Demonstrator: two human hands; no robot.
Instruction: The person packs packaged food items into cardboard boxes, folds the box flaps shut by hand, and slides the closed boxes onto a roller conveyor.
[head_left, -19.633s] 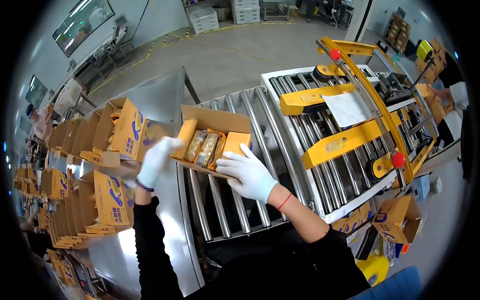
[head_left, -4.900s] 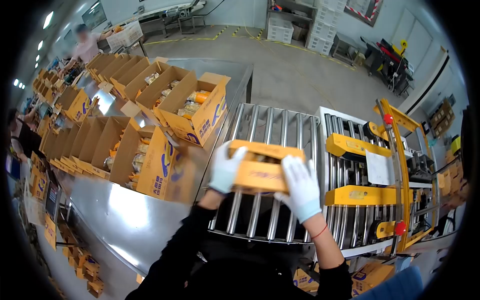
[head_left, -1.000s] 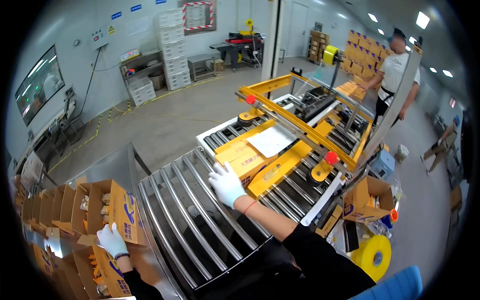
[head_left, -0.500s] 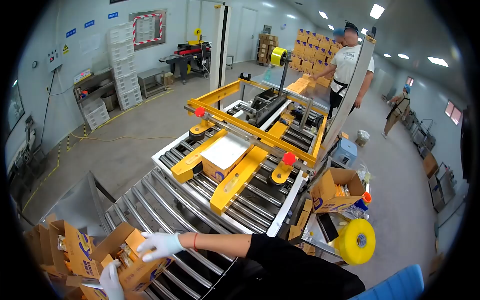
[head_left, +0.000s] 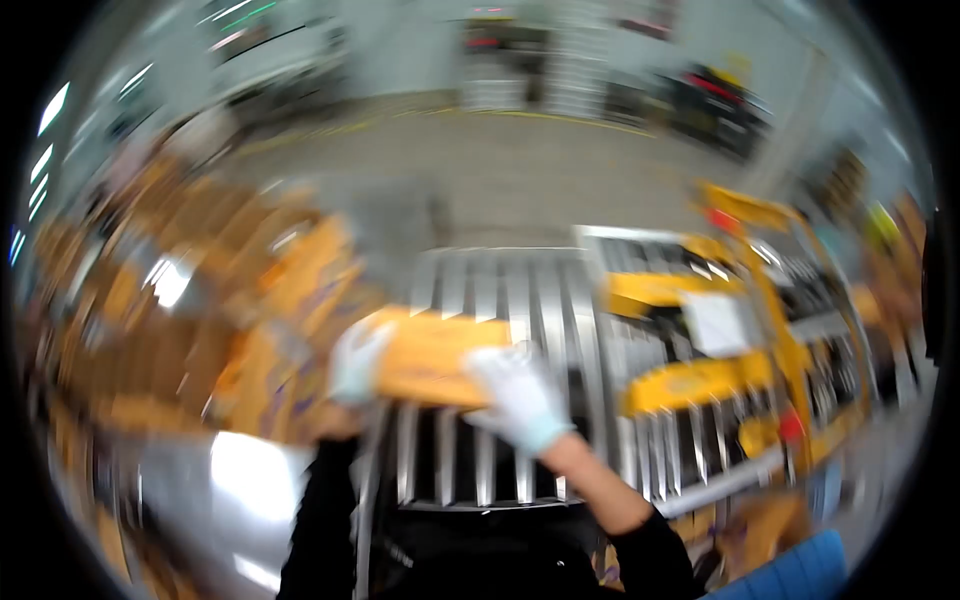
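Observation:
A yellow-brown cardboard box (head_left: pixel 435 355) sits on the metal roller conveyor (head_left: pixel 483 460), its top looking closed over. My left hand (head_left: pixel 358 362), in a white glove, holds the box at its left end. At the opposite end my right hand (head_left: pixel 518 398), gloved too, grips the right side with its fingers over the edge. Motion smears the fingers of both hands. Left of the box stand several open cardboard boxes (head_left: pixel 310 290); their contents are too blurred to make out.
The carton sealing machine with yellow guide arms (head_left: pixel 700 385) adjoins the rollers on the right. A box with a white top (head_left: pixel 716 325) lies between those arms. A shiny metal surface (head_left: pixel 190 490) is at the lower left, and a blue chair back (head_left: pixel 785 575) at the lower right.
The view has swung left and down. Both hands were at an open box of packets at the lower left; now they hold a closed-looking box on the rollers.

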